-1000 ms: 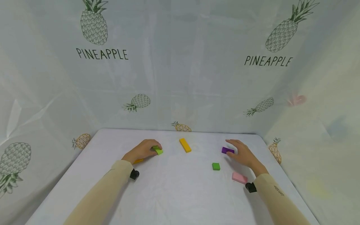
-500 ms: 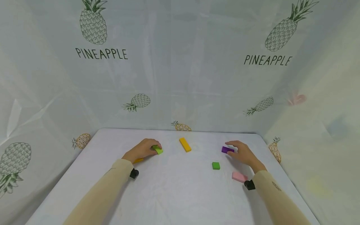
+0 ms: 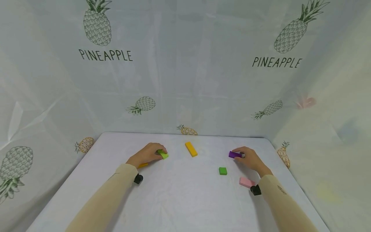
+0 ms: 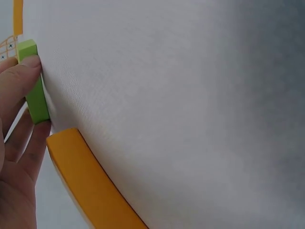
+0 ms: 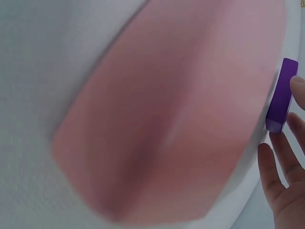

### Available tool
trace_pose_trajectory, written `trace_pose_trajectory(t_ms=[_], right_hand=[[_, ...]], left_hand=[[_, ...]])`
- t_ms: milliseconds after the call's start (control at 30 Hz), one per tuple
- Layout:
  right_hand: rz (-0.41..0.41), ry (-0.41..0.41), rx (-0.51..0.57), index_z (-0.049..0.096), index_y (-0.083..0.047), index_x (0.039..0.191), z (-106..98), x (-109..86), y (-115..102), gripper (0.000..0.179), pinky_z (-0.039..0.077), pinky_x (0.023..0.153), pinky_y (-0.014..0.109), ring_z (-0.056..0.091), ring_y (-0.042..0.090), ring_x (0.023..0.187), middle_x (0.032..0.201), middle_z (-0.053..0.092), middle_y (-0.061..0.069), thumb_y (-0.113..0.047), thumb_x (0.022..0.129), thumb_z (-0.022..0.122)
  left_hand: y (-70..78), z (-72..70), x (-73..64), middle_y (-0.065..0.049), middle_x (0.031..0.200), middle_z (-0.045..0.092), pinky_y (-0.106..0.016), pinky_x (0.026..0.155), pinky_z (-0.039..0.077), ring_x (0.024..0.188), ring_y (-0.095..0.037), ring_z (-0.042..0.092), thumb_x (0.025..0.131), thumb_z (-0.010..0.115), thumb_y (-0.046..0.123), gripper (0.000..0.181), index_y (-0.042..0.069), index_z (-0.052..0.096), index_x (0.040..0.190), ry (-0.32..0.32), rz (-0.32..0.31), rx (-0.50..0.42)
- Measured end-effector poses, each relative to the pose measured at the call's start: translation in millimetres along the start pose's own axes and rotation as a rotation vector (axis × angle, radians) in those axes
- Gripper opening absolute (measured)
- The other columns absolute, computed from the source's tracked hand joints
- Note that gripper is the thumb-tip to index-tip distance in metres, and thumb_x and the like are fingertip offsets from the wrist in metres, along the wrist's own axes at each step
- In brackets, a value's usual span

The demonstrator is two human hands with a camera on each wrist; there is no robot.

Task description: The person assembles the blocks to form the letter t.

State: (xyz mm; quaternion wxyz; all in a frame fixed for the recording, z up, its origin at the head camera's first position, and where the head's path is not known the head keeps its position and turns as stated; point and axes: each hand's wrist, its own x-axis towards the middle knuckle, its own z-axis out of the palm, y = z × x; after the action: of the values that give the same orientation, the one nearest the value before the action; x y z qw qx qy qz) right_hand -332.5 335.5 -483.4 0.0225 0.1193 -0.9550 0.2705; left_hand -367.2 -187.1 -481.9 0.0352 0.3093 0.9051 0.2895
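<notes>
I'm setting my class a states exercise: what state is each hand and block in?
Left hand: pinching the lime block.
Lime block: held.
Right hand: thumb and fingertips on the purple block.
Purple block: touched, grip firmness unclear.
Yellow block: lying flat, unheld.
Green block: lying flat, unheld.
Pink block: lying flat, unheld.
Orange block: lying flat, unheld.

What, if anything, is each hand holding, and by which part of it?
The left hand pinches the light green block across its long sides; the right hand seems to pinch the purple block likewise.
</notes>
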Motion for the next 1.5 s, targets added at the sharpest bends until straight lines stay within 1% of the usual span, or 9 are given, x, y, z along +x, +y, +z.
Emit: trace_pose_trajectory(t_ms=[233, 467, 700, 933, 1167, 1400, 1500], right_hand=[[0.047, -0.013, 0.011, 0.072, -0.009, 0.134, -1, 1.9, 2, 0.035, 0.051, 0.105, 0.063, 0.060, 0.043, 0.120, 0.139, 0.064, 0.024, -0.013, 0.100, 0.074], [0.048, -0.015, 0.001, 0.072, -0.006, 0.133, 0, 4.8, 4, 0.034, 0.050, 0.104, 0.064, 0.061, 0.044, 0.119, 0.135, 0.065, 0.026, -0.010, 0.099, 0.073], [0.039, -0.018, -0.019, 0.073, -0.007, 0.132, 0, 6.7, 2, 0.032, 0.048, 0.108, 0.065, 0.060, 0.046, 0.126, 0.139, 0.065, 0.025, -0.008, 0.100, 0.072], [0.024, -0.017, -0.015, 0.073, -0.004, 0.129, -2, 3.3, -1, 0.030, 0.051, 0.106, 0.063, 0.063, 0.044, 0.120, 0.134, 0.068, 0.025, -0.004, 0.099, 0.073], [-0.003, -0.004, -0.040, 0.075, -0.004, 0.126, -1, 3.6, -2, 0.028, 0.049, 0.108, 0.064, 0.063, 0.045, 0.122, 0.130, 0.070, 0.024, -0.003, 0.098, 0.074], [0.025, -0.013, -0.050, 0.075, -0.007, 0.127, -2, 7.3, 1, 0.028, 0.048, 0.108, 0.064, 0.063, 0.044, 0.122, 0.131, 0.070, 0.024, -0.005, 0.099, 0.074], [0.036, -0.021, -0.054, 0.075, -0.007, 0.127, -3, 9.3, 2, 0.029, 0.048, 0.108, 0.064, 0.063, 0.044, 0.122, 0.131, 0.070, 0.024, -0.006, 0.099, 0.075]], left_hand=[[-2.7, 1.8, 1.3, -0.004, 0.130, 0.072, -0.049, 0.113, 0.048, 0.128, -0.029, 0.063, 0.092, 0.083, 0.006, 0.030, 0.013, 0.077, 0.120, 0.004, 0.002, -0.010], [-5.8, 2.1, 1.8, -0.004, 0.129, 0.072, -0.049, 0.113, 0.049, 0.127, -0.029, 0.063, 0.092, 0.083, 0.007, 0.030, 0.013, 0.076, 0.120, 0.005, 0.011, 0.000], [-10.8, 3.0, 2.2, -0.002, 0.128, 0.073, -0.050, 0.112, 0.049, 0.126, -0.028, 0.064, 0.091, 0.084, 0.008, 0.030, 0.014, 0.076, 0.120, 0.007, 0.012, 0.019], [-7.9, 2.7, 1.5, -0.001, 0.127, 0.073, -0.049, 0.109, 0.051, 0.124, -0.027, 0.065, 0.092, 0.083, 0.006, 0.030, 0.015, 0.077, 0.120, 0.005, 0.018, 0.000], [-8.4, 1.6, 3.9, 0.004, 0.122, 0.073, -0.046, 0.109, 0.050, 0.120, -0.022, 0.065, 0.093, 0.083, 0.010, 0.027, 0.016, 0.077, 0.119, -0.012, 0.024, 0.052], [-10.4, -0.1, 3.8, 0.002, 0.122, 0.074, -0.047, 0.108, 0.051, 0.119, -0.024, 0.066, 0.093, 0.083, 0.008, 0.027, 0.016, 0.079, 0.118, 0.004, 0.055, 0.075], [-12.2, 0.6, 4.6, 0.003, 0.122, 0.075, -0.046, 0.108, 0.051, 0.119, -0.022, 0.066, 0.094, 0.082, 0.009, 0.027, 0.018, 0.080, 0.119, 0.008, 0.055, 0.075]])
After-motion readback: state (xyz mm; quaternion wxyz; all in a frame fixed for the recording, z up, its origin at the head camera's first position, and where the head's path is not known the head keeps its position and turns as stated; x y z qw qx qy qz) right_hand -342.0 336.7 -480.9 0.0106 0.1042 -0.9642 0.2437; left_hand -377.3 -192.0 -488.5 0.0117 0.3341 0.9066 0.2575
